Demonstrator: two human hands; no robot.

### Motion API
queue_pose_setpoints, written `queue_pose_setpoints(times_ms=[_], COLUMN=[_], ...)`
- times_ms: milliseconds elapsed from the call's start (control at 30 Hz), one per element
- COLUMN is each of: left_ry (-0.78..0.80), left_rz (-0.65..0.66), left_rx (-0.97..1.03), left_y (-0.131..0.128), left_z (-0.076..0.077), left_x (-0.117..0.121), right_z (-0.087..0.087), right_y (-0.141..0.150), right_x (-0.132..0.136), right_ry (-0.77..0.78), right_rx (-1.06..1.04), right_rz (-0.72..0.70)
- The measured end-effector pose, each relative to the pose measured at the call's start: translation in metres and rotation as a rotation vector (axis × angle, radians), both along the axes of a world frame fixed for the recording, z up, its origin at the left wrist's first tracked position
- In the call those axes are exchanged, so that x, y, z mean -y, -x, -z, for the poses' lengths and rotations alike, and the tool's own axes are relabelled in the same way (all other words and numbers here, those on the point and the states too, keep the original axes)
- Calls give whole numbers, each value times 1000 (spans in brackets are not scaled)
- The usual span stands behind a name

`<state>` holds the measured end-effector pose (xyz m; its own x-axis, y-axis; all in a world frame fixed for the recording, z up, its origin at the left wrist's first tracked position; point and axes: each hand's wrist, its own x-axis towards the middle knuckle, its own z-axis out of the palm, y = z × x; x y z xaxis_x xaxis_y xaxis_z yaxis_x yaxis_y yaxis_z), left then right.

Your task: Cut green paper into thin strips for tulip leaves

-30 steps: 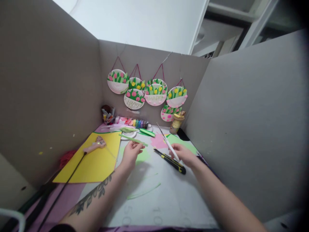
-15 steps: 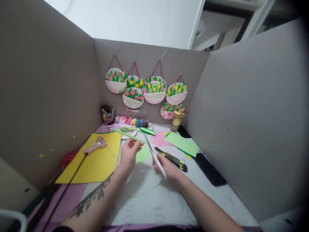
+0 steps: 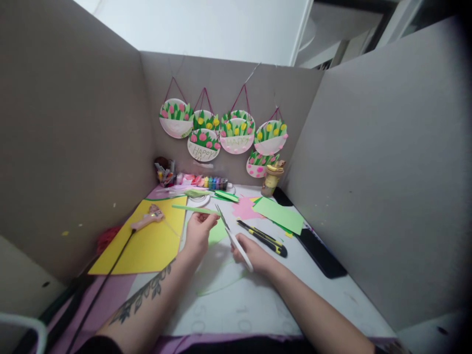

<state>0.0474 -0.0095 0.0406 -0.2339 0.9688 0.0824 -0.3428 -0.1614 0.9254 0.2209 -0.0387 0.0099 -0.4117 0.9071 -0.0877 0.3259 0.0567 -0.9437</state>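
The left hand (image 3: pixel 198 228), at the centre of the frame, has thumb and fingers pinched on a green strip (image 3: pixel 191 209) near its right end. The right hand (image 3: pixel 252 253), just right of centre, is closed around the white handles of the scissors (image 3: pixel 239 250); their blades point up and left beside the strip's right end, and whether they touch it is hard to tell. The strip is light green, narrow, nearly straight, and reaches left over the edge of the yellow sheet (image 3: pixel 136 250). Below the hands, a thin curved green offcut (image 3: pixel 221 285) lies on the whitish table (image 3: pixel 217 314), which bears faint printed numbers at the bottom of the frame. Right of centre lie a black-and-yellow cutter (image 3: pixel 262 239), a green sheet (image 3: pixel 280 215), pink paper (image 3: pixel 246 208) and a black phone (image 3: pixel 321 254). A corded glue gun (image 3: pixel 147 220) rests on the yellow sheet, left. Paints (image 3: pixel 217 183) line the table's far edge. Grey panels (image 3: pixel 70 123) enclose three sides; flower-decorated plates (image 3: pixel 176 127) hang on the back one, upper middle, and a white surface (image 3: pixel 206 29) shows above.
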Motion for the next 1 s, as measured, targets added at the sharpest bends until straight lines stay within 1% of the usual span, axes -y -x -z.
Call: queue_pose_setpoints(times_ms=[133, 333, 567, 833, 1000], left_ry=[-2, -42, -29, -32, -19], left_rz=[0, 5, 12, 10, -6], left_rx=[-13, -44, -47, -83, -66], left_y=[0, 1, 0, 1, 1], left_z=[0, -2, -4, -1, -3], left_x=[0, 2, 2, 1, 2], right_z=[2, 12, 10, 21, 22], right_y=[0, 1, 0, 0, -1], right_x=[0, -1, -1, -4, -4], right_ry=[39, 83, 55, 52, 82], right_rx=[-42, -137, -83, -132, -158], right_rz=[-9, -17, -21, -32, -33])
